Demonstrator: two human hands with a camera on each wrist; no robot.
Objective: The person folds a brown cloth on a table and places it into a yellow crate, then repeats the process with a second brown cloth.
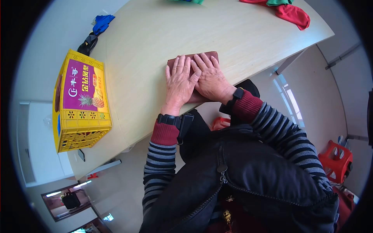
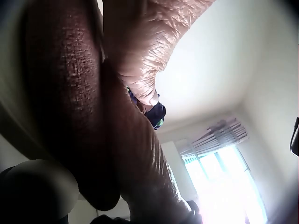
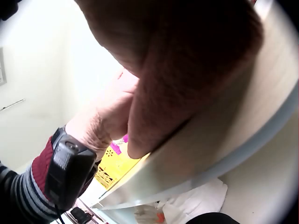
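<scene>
A brown folded towel (image 1: 213, 55) lies near the front edge of the pale table (image 1: 143, 77), largely covered by both hands. My left hand (image 1: 179, 86) lies flat on its left part, fingers straight and pointing away from the body. On the right part rests my right hand (image 1: 211, 82), also palm down with extended fingers. The thumbs overlap in the middle. Close up in the left wrist view, the towel (image 2: 77, 84) shows a rough looped weave and a thick rounded fold. A dark fold fills much of the right wrist view.
A yellow crate (image 1: 101, 126) with a purple pineapple label stands at the table's left. Behind it lie a blue cloth (image 1: 103, 24) and a black item (image 1: 88, 43). Red cloth (image 1: 293, 16) lies at the far right edge. A phone (image 1: 81, 155) is beside the crate; a red stool (image 1: 336, 161) stands on the floor.
</scene>
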